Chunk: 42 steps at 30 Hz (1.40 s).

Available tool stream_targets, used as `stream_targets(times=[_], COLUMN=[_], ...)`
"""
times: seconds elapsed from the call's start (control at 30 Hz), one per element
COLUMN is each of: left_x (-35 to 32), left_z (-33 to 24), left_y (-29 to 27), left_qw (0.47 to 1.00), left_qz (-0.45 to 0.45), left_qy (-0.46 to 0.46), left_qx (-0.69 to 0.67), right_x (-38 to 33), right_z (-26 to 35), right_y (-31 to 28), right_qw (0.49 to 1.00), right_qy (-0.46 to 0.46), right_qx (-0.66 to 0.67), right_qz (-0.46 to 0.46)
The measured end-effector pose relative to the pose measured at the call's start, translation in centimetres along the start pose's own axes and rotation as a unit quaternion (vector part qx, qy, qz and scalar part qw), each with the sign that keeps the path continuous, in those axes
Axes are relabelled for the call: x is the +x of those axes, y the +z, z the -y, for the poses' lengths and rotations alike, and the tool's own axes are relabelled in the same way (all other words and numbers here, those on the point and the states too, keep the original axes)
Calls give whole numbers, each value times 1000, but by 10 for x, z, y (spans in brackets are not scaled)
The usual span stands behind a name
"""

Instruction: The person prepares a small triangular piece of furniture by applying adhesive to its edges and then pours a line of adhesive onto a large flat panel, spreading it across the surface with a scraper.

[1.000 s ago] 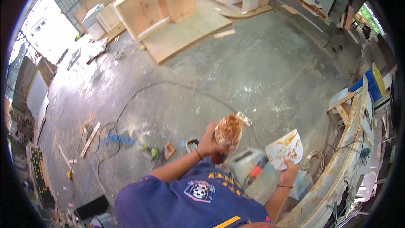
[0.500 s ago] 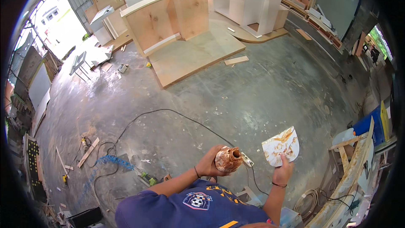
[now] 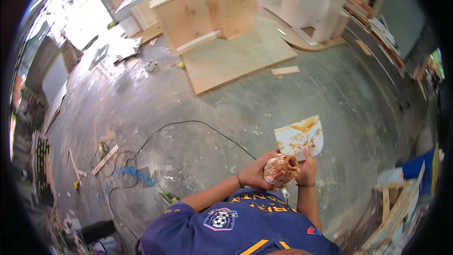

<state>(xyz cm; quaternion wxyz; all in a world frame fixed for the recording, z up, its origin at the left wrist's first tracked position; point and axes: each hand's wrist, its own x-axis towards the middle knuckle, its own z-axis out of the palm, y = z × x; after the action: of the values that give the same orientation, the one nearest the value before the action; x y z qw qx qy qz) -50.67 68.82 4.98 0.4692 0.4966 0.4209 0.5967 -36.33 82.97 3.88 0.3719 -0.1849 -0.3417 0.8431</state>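
My left hand (image 3: pixel 258 170) is wrapped round a squat bottle (image 3: pixel 279 170) crusted with brown and white residue. Its open mouth points to the right, close to my other hand. In my right hand (image 3: pixel 307 169) I grip a flat white board (image 3: pixel 302 136) with one rounded edge, smeared with orange-brown paste. The thumb lies over the board's lower edge. The bottle sits just below and left of the board and hides part of its lower corner; whether the two touch I cannot tell.
Across the concrete floor runs a black cable (image 3: pixel 198 122). A coiled blue hose (image 3: pixel 134 174) and a green tool (image 3: pixel 167 196) lie at the left. Ahead stands a wooden counter (image 3: pixel 198 14) on a low platform (image 3: pixel 236 61). A timber frame (image 3: pixel 396 203) stands at right.
Both hands have come together: the bottle has moved right, and the board has moved left and slightly up. The whole view has also shifted a little.
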Motion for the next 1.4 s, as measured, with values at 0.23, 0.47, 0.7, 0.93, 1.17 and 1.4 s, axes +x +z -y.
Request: stream_targets(times=[0.23,0.47,0.7,0.93,1.17,1.4], left_x=[157,300,352,437,552,717], left_z=[24,11,18,26,-5,-11], left_y=[-93,-214,-322,-481,-621,-760], left_qw=[995,967,936,905,942,919], left_qz=[-50,-168,-309,-345,-319,-384], left_qy=[23,120,112,83,101,68], left_qx=[81,151,126,234,24,62], right_x=[182,397,549,730,883,1087], right_z=[16,51,-4,-51,-30,-3], right_y=[-10,55,96,148,176,126], right_qw=[995,973,955,917,950,973], right_qy=[71,108,201,203,184,132], right_qx=[-74,-194,-98,-270,-218,-188], right_qz=[8,69,194,212,127,14])
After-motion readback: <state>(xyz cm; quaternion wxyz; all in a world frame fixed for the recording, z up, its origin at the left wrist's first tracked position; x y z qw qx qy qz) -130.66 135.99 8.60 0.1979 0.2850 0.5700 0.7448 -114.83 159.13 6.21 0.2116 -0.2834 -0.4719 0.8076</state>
